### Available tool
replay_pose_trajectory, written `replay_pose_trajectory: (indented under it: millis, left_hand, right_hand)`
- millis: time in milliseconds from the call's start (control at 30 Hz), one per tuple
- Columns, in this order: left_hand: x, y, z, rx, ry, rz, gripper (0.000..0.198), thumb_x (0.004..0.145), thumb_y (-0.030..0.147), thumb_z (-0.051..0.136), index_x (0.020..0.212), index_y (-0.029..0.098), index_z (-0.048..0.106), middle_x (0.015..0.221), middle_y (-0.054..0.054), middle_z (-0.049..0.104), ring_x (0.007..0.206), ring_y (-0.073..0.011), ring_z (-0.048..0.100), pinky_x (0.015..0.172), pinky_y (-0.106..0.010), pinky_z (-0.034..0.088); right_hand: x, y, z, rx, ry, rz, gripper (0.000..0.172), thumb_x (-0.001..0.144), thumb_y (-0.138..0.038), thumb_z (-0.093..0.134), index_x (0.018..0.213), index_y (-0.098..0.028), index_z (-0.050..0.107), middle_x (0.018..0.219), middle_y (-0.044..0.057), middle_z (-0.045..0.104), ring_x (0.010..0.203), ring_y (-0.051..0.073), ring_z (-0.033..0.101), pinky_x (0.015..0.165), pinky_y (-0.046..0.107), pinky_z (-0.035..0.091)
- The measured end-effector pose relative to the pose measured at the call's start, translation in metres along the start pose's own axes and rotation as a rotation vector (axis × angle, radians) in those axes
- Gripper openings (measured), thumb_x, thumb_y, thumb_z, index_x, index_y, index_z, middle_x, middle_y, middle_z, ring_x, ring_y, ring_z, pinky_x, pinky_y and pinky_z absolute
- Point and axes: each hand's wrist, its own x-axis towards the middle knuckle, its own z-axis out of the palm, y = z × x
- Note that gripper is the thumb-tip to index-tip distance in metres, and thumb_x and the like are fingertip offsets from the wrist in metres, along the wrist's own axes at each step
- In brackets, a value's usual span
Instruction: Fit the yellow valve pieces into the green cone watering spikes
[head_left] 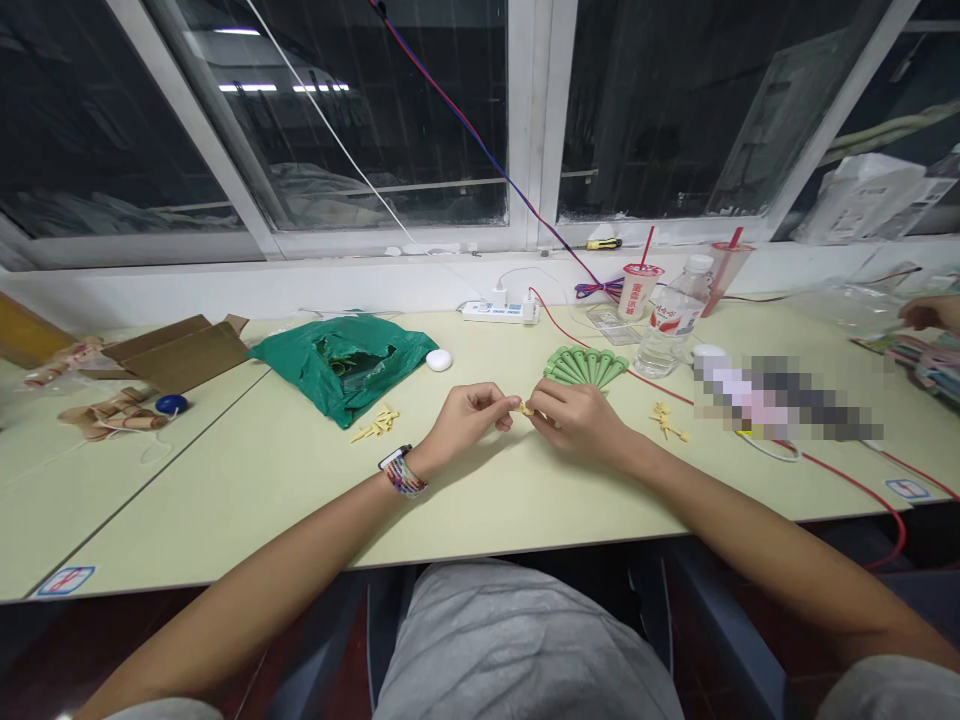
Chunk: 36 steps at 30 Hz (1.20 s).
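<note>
Green plastic bag point(341, 365): thin, glossy, creased. Cardboard box point(176, 352): brown, matt, corrugated. Surface point(225, 500): smooth pale laminate. Water bottle point(673, 320): clear, glossy plastic. Power strip point(499, 312): white plastic. Fan-shaped green piece point(586, 365): matt, material unclear. Loose yellow pieces point(379, 425): matt, wood-like.

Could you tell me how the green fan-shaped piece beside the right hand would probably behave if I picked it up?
The green fan-shaped piece is probably light, since it looks like thin slats. Those slats may flex, and their narrow joined end looks fragile. Lying flat on the table, it seems unlikely to roll.
</note>
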Motion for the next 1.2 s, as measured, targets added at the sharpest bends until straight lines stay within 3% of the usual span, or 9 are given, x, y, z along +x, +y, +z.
replay_pose_trajectory:
  millis: [167, 267, 400, 600, 800, 900, 1000, 1067, 1200]
  left_hand:
    - [-0.005, -0.004, 0.005, 0.172, 0.024, 0.093, 0.052, 0.104, 0.055, 0.056, 0.066, 0.019, 0.053, 0.061, 0.003, 0.051, 0.059, -0.0123, 0.045, 0.059, -0.028, 0.035]
    - [-0.006, -0.006, 0.007, 0.206, 0.029, 0.102, 0.059, 0.106, 0.055, 0.051, 0.06, 0.019, 0.045, 0.056, 0.003, 0.045, 0.057, -0.0122, 0.041, 0.06, -0.029, 0.034]
    - [-0.007, -0.007, 0.003, 0.198, 0.021, 0.102, 0.061, 0.108, 0.054, 0.045, 0.059, 0.018, 0.051, 0.055, 0.001, 0.051, 0.057, -0.013, 0.048, 0.062, -0.029, 0.038]
    - [-0.006, -0.008, -0.002, 0.142, -0.064, 0.142, 0.036, 0.103, 0.046, 0.057, 0.08, 0.019, 0.059, 0.065, 0.003, 0.056, 0.06, -0.013, 0.052, 0.063, -0.027, 0.041]
    - [-0.003, -0.005, -0.01, 0.126, 0.025, 0.126, 0.034, 0.103, 0.048, 0.057, 0.084, 0.02, 0.058, 0.065, 0.003, 0.056, 0.06, -0.0133, 0.053, 0.06, -0.027, 0.042]
    - [0.001, -0.001, -0.028, 0.157, 0.081, 0.146, 0.031, 0.1, 0.049, 0.061, 0.089, 0.02, 0.06, 0.067, 0.001, 0.059, 0.062, -0.0147, 0.057, 0.062, -0.027, 0.045]
    - [-0.001, 0.002, -0.059, 0.314, 0.14, 0.181, 0.029, 0.097, 0.049, 0.065, 0.094, 0.02, 0.066, 0.081, -0.003, 0.066, 0.073, -0.0169, 0.064, 0.07, -0.029, 0.051]
    - [-0.008, 0.002, -0.084, 0.489, 0.193, 0.201, 0.029, 0.096, 0.048, 0.065, 0.094, 0.02, 0.071, 0.096, -0.007, 0.07, 0.083, -0.0187, 0.065, 0.073, -0.03, 0.052]
    - [-0.035, -0.005, -0.133, 0.724, 0.241, 0.106, 0.027, 0.094, 0.046, 0.065, 0.092, 0.021, 0.076, 0.1, -0.007, 0.072, 0.091, -0.0224, 0.067, 0.08, -0.033, 0.055]
  right_hand:
    - [-0.001, -0.002, 0.002, -0.024, -0.003, 0.0, 0.023, 0.106, -0.016, 0.049, 0.085, -0.02, 0.058, 0.08, 0.002, 0.059, 0.062, 0.013, 0.046, 0.057, 0.029, 0.025]
    - [-0.001, -0.002, 0.002, -0.023, -0.011, 0.003, 0.021, 0.105, -0.015, 0.049, 0.087, -0.019, 0.059, 0.083, 0.003, 0.061, 0.063, 0.013, 0.048, 0.057, 0.028, 0.025]
    - [-0.002, 0.0, 0.002, -0.017, -0.019, 0.01, 0.02, 0.104, -0.014, 0.051, 0.087, -0.019, 0.059, 0.081, 0.002, 0.06, 0.063, 0.013, 0.047, 0.057, 0.029, 0.024]
    - [-0.004, 0.0, 0.003, -0.007, -0.036, 0.049, 0.019, 0.103, -0.014, 0.052, 0.087, -0.019, 0.059, 0.081, 0.001, 0.059, 0.062, 0.013, 0.044, 0.057, 0.029, 0.024]
    - [-0.004, 0.013, -0.007, 0.095, -0.11, 0.177, 0.011, 0.101, -0.02, 0.057, 0.091, -0.019, 0.06, 0.085, 0.003, 0.064, 0.066, 0.014, 0.052, 0.06, 0.028, 0.03]
    - [-0.012, 0.033, -0.028, 0.222, -0.19, 0.341, 0.014, 0.102, -0.029, 0.058, 0.093, -0.019, 0.064, 0.087, 0.004, 0.068, 0.067, 0.016, 0.057, 0.064, 0.028, 0.038]
    - [-0.033, 0.055, -0.057, 0.259, -0.303, 0.468, 0.026, 0.104, -0.038, 0.054, 0.095, -0.019, 0.07, 0.088, 0.006, 0.071, 0.068, 0.018, 0.06, 0.064, 0.03, 0.042]
    - [-0.055, 0.067, -0.076, 0.221, -0.363, 0.544, 0.029, 0.102, -0.043, 0.055, 0.096, -0.02, 0.072, 0.087, 0.006, 0.072, 0.068, 0.019, 0.061, 0.064, 0.031, 0.044]
    - [-0.096, 0.077, -0.099, 0.044, -0.412, 0.684, 0.033, 0.097, -0.047, 0.057, 0.1, -0.02, 0.076, 0.086, 0.008, 0.074, 0.071, 0.022, 0.065, 0.065, 0.034, 0.045]
